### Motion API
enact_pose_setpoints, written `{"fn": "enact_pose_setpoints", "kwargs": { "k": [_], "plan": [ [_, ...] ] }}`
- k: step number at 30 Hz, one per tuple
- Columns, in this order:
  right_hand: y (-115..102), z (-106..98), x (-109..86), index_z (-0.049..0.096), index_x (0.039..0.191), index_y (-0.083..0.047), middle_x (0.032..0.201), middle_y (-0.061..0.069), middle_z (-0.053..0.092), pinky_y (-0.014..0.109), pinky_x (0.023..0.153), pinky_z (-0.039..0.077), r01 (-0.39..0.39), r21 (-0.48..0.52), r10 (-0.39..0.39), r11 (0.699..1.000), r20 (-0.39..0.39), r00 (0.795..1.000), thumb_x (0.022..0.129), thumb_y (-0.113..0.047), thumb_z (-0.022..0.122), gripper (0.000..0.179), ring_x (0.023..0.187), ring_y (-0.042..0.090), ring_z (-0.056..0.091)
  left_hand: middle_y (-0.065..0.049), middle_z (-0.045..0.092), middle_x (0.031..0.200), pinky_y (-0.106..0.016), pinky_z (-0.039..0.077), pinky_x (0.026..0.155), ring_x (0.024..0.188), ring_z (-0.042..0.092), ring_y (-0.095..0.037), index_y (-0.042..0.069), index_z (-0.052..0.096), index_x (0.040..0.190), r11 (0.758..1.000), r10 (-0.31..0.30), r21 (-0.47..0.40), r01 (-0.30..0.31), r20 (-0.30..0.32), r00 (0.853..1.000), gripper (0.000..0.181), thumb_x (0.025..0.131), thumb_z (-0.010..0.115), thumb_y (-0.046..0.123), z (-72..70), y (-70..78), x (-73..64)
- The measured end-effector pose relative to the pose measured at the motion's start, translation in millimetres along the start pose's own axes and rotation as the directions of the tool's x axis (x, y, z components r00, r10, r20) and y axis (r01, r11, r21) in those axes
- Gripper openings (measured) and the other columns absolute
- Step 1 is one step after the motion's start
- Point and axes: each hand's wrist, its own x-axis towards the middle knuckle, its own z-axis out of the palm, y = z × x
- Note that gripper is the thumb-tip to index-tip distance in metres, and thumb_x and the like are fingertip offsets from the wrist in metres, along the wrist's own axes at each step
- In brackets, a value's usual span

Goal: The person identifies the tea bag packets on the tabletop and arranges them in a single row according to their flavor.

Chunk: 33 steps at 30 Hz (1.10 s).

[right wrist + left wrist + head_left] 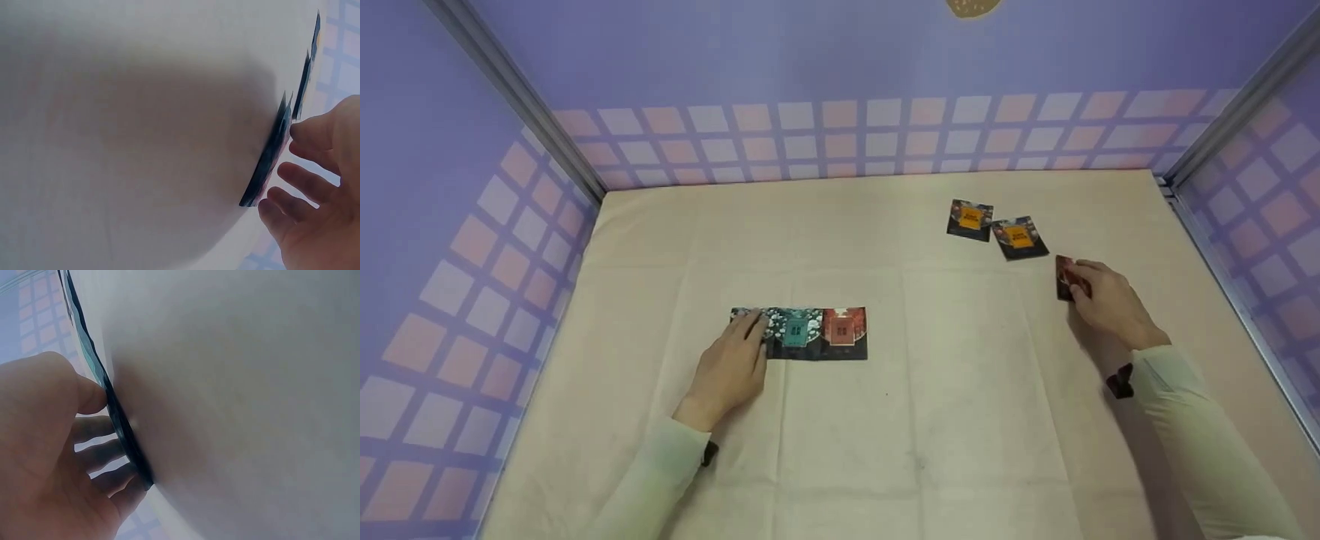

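Note:
Three small printed packets lie in a row on the cloth in the head view. My left hand (727,365) rests on the leftmost one, covering most of it, its fingers nearly straight. Beside that hand are a teal packet (796,331) and a red packet (844,331), edge to edge. Over on the right, my right hand (1114,306) touches another dark red packet (1063,279) with its fingertips and covers its right part. The right wrist view shows two thin layers (267,160) at these fingertips, flat against the cloth; whether they are separate packets is unclear.
Two packets with orange labels, one farther back (970,219) and one nearer (1020,238), lie behind and left of my right hand. A cream cloth (847,435) with fold lines covers the table. Purple checked panels (780,67) stand at the back and sides.

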Motion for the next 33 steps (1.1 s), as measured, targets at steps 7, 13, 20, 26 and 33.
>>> {"fn": "enact_pose_setpoints", "kwargs": {
  "k": [7,13,20,26,33],
  "plan": [
    [0.8,3.4,0.2,0.051,0.147,0.018,0.155,0.041,0.043,0.074,0.110,0.045,-0.002,-0.016,0.002,1.000,0.018,1.000,0.105,-0.002,0.052,0.047,0.137,0.062,0.048,-0.028,0.047,0.162,-0.056,0.040,0.125,0.152,0.044,-0.048,-0.009,0.050,0.153,1.000,-0.004,0.003,0.004,0.011,1.000,0.049,0.110,0.050,0.015,1.1,-0.2,0.8],
    [-1.9,2.6,-0.7,0.051,0.149,0.016,0.155,0.040,0.044,0.073,0.108,0.047,0.010,-0.035,-0.009,0.999,0.027,1.000,0.104,-0.002,0.052,0.048,0.136,0.062,0.050,-0.027,0.047,0.162,-0.055,0.039,0.126,0.153,0.043,-0.047,-0.008,0.050,0.154,1.000,-0.015,-0.007,0.015,0.013,1.000,0.050,0.110,0.050,0.015,1.4,0.6,0.9],
    [-7.0,3.5,-1.5,0.053,0.147,0.015,0.153,0.041,0.046,0.074,0.106,0.048,0.021,-0.069,-0.019,0.997,0.034,0.999,0.104,-0.001,0.054,0.046,0.134,0.063,0.052,-0.027,0.049,0.161,-0.055,0.039,0.126,0.152,0.044,-0.047,-0.007,0.052,0.153,1.000,-0.008,-0.003,0.008,0.000,1.000,0.049,0.110,0.051,0.015,1.0,0.2,1.1],
    [-12.6,8.0,-5.8,0.057,0.144,0.015,0.150,0.040,0.050,0.074,0.101,0.051,0.073,-0.105,-0.071,0.992,0.016,0.997,0.102,0.001,0.056,0.045,0.129,0.064,0.055,-0.026,0.046,0.163,-0.056,0.038,0.126,0.154,0.041,-0.047,-0.006,0.050,0.155,1.000,-0.015,-0.025,0.015,0.024,1.000,0.050,0.111,0.049,0.016,-0.1,0.3,0.5],
    [-24.4,14.1,-12.3,0.058,0.143,0.015,0.148,0.041,0.052,0.072,0.097,0.054,0.097,-0.138,-0.097,0.986,0.010,0.995,0.102,0.002,0.057,0.044,0.125,0.063,0.059,-0.025,0.044,0.165,-0.056,0.037,0.127,0.155,0.040,-0.046,-0.005,0.048,0.157,0.999,-0.032,-0.027,0.033,0.045,0.998,0.051,0.111,0.049,0.017,-1.0,0.7,0.0]
  ]
}}
